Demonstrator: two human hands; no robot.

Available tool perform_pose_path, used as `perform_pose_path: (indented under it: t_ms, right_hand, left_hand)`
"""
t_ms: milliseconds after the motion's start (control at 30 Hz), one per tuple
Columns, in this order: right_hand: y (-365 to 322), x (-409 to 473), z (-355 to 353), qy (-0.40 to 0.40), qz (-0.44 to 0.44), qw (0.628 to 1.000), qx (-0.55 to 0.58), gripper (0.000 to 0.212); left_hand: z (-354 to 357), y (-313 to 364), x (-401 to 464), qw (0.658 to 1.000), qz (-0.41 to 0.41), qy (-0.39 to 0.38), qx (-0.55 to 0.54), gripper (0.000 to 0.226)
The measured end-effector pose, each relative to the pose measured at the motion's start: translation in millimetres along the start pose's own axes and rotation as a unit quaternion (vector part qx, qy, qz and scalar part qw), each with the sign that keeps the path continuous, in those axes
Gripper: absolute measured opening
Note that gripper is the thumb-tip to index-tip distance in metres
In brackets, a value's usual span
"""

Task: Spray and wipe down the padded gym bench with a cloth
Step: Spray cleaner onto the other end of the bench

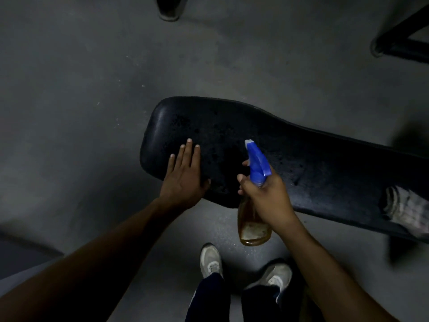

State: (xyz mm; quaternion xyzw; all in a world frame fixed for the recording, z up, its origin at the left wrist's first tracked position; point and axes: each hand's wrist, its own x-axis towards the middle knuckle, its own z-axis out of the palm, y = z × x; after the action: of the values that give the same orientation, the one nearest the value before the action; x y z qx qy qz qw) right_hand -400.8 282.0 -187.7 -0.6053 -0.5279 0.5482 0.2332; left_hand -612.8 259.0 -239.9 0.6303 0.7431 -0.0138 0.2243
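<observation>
A black padded gym bench [301, 156] runs from the centre to the right edge, its surface speckled with wet droplets. My left hand [184, 175] lies flat on the pad's near left end, fingers together and pointing away from me. My right hand [267, 196] grips a spray bottle [254, 219] with a blue trigger head and amber liquid, its nozzle aimed across the pad. A pale crumpled cloth [404, 210] rests on the bench at the far right.
The grey concrete floor [92, 89] surrounds the bench. My two feet in light sneakers [211, 259] stand just in front of it. A black metal frame [399, 43] sits at the top right, another dark foot-like object [169, 8] at the top.
</observation>
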Motion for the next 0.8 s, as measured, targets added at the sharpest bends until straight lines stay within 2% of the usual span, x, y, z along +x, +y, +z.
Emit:
perform_pose_path:
  t_ms: [167, 367, 467, 800]
  right_hand:
    - [13, -12, -63, 0.071, -0.006, 0.997, 0.010, 0.025]
    - [13, -15, -163, 0.214, -0.081, 0.973, 0.041, 0.026]
    - [17, -11, -211, 0.257, -0.105, 0.959, 0.060, 0.023]
    - [44, 7, -297, 0.294, -0.129, 0.944, 0.073, 0.029]
  left_hand:
    - [4, 61, 12, 0.999, 0.040, -0.003, 0.025, 0.095]
    - [13, 150, 19, 0.996, 0.076, -0.033, 0.022, 0.093]
    - [21, 197, 19, 0.994, 0.103, -0.042, 0.008, 0.092]
    - [44, 318, 30, 0.986, 0.157, -0.046, -0.033, 0.090]
